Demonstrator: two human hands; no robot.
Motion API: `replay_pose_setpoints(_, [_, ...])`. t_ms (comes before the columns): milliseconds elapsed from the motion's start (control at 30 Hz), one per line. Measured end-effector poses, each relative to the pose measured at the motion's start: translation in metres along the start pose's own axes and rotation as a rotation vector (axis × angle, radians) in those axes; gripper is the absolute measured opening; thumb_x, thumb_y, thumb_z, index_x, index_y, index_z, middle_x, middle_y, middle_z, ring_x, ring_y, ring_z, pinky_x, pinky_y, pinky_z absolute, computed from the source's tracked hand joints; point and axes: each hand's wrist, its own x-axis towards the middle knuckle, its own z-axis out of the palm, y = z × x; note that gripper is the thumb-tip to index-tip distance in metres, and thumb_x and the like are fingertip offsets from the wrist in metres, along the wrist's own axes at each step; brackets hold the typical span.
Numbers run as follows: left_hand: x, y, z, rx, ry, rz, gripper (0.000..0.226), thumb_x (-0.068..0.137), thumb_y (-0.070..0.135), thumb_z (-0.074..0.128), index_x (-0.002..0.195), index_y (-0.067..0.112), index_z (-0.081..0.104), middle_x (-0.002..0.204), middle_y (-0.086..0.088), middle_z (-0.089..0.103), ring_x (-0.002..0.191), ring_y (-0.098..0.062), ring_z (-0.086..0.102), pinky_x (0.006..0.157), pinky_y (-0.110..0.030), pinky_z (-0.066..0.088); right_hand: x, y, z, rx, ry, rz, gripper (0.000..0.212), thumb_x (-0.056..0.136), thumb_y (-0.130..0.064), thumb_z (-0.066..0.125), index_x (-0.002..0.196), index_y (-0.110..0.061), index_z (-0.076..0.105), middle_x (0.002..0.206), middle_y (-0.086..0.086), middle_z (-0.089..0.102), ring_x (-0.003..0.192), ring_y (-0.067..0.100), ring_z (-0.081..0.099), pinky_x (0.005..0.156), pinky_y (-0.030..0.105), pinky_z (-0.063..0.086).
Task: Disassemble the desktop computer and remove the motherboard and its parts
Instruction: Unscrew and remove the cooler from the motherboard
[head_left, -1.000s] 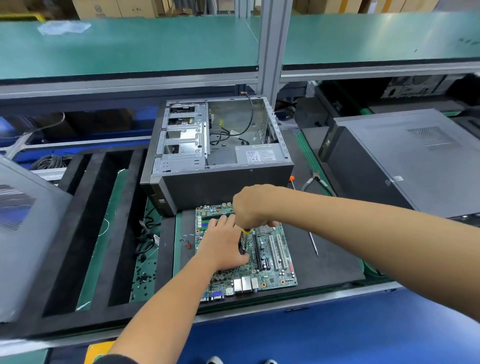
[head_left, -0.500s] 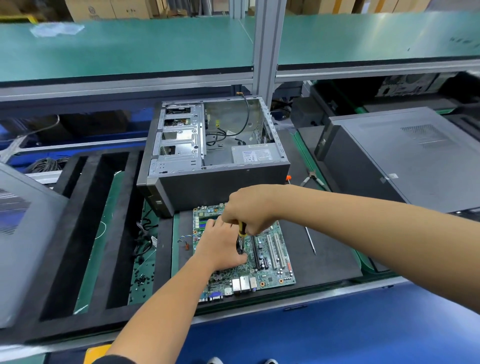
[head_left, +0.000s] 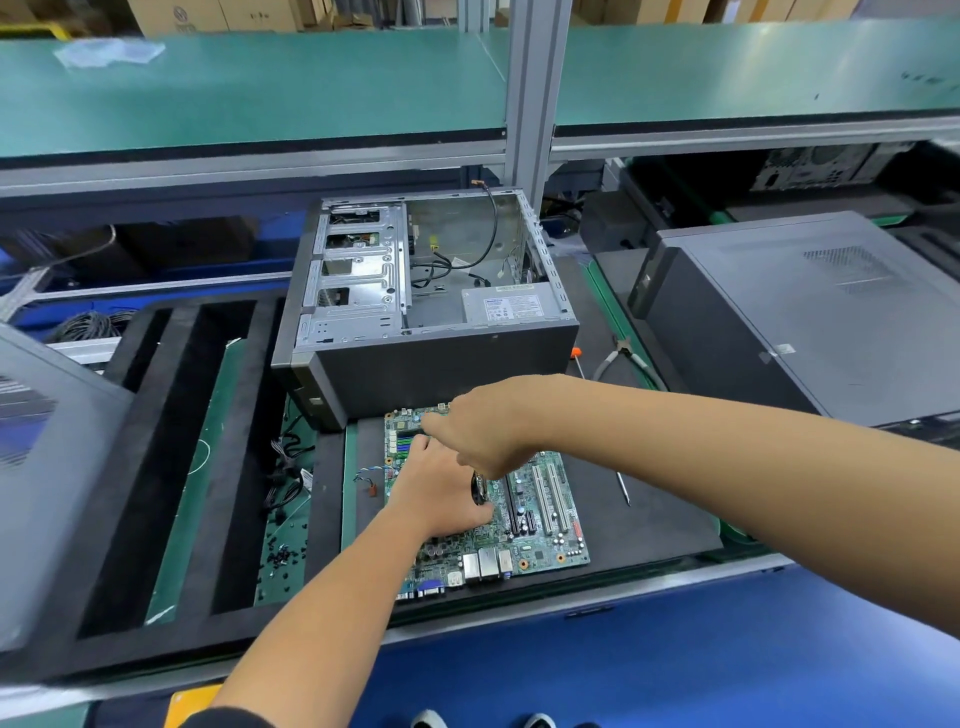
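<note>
since a second ago, right hand (head_left: 488, 436) slid left over the green motherboard (head_left: 540, 512) lying flat on the black foam mat (head_left: 649, 514) in front of the open grey computer case (head_left: 431, 291), fingers curled round a dark tool handle (head_left: 479, 487). left hand (head_left: 441, 493) pressing flat on the board, fingers spread. looks like part removal; next needs steady board, careful prying.

The motherboard (head_left: 540, 519) lay on the mat (head_left: 649, 525), before the open case (head_left: 426, 312); a closed case (head_left: 800, 322) stood to the right.
</note>
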Motion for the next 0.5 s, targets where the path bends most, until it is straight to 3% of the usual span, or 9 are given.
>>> replay_pose_setpoints(67, [-0.001, 0.001, -0.002, -0.044, 0.002, -0.012, 0.044, 0.068, 0.059, 0.054, 0.086, 0.020, 0.058, 0.067, 0.013, 0.044, 0.090, -0.020, 0.050, 0.075, -0.033, 0.029, -0.004, -0.002, -0.001, -0.192, 0.004, -0.044, 0.034, 0.090, -0.015, 0.062, 0.115, -0.012, 0.039, 0.074, 0.002, 0.044, 0.061, 0.018, 0.041, 0.047, 0.030, 0.029])
replay_pose_setpoints(133, [-0.002, 0.003, -0.005, -0.082, -0.007, -0.027, 0.042, 0.067, 0.058, 0.057, 0.087, 0.021, 0.052, 0.062, 0.017, 0.031, 0.080, -0.017, 0.047, 0.071, -0.031, 0.027, -0.006, -0.002, 0.000, -0.359, 0.036, -0.104, 0.041, 0.088, -0.009, 0.063, 0.121, -0.009, 0.041, 0.070, 0.001, 0.043, 0.056, 0.016, 0.037, 0.046, 0.031, 0.030])
replay_pose_setpoints(200, [-0.003, 0.004, -0.006, -0.077, -0.010, -0.027, 0.040, 0.069, 0.057, 0.057, 0.085, 0.021, 0.050, 0.062, 0.017, 0.031, 0.078, -0.016, 0.045, 0.068, -0.032, 0.027, -0.005, -0.001, 0.000, -0.386, 0.077, -0.160, 0.042, 0.086, -0.008, 0.064, 0.122, -0.009, 0.042, 0.066, -0.001, 0.037, 0.053, 0.014, 0.034, 0.044, 0.030, 0.027])
replay_pose_setpoints(300, [-0.002, 0.004, -0.007, -0.007, 0.026, 0.012, 0.046, 0.068, 0.059, 0.054, 0.086, 0.016, 0.058, 0.078, 0.008, 0.054, 0.096, -0.026, 0.052, 0.079, -0.037, 0.033, -0.003, 0.005, -0.003, -0.042, 0.096, -0.098, 0.028, 0.087, -0.017, 0.063, 0.108, -0.012, 0.045, 0.071, -0.002, 0.039, 0.061, 0.013, 0.041, 0.048, 0.031, 0.029])
replay_pose_setpoints(367, [-0.002, 0.004, -0.006, 0.011, 0.026, 0.007, 0.044, 0.068, 0.060, 0.053, 0.078, 0.017, 0.050, 0.080, 0.004, 0.047, 0.097, -0.027, 0.049, 0.083, -0.040, 0.031, -0.002, 0.008, 0.000, 0.274, 0.102, 0.031, 0.018, 0.091, -0.024, 0.053, 0.099, -0.008, 0.049, 0.076, 0.004, 0.057, 0.068, 0.020, 0.055, 0.054, 0.034, 0.039])
replay_pose_setpoints(433, [-0.001, 0.004, -0.005, 0.029, 0.000, -0.011, 0.048, 0.067, 0.064, 0.050, 0.081, 0.018, 0.052, 0.082, 0.004, 0.050, 0.097, -0.023, 0.049, 0.086, -0.039, 0.031, 0.003, 0.008, 0.005, 0.433, 0.106, 0.228, 0.035, 0.097, -0.033, 0.040, 0.086, -0.004, 0.057, 0.062, 0.013, 0.067, 0.058, 0.023, 0.065, 0.057, 0.031, 0.047])
replay_pose_setpoints(500, [0.000, 0.003, -0.002, 0.053, 0.005, -0.018, 0.059, 0.066, 0.066, 0.049, 0.098, 0.017, 0.054, 0.098, 0.001, 0.053, 0.097, -0.022, 0.045, 0.087, -0.039, 0.033, 0.006, 0.008, 0.005, 0.398, 0.056, 0.379, 0.044, 0.100, -0.030, 0.037, 0.072, -0.004, 0.059, 0.038, 0.008, 0.057, 0.048, 0.021, 0.064, 0.059, 0.028, 0.051])
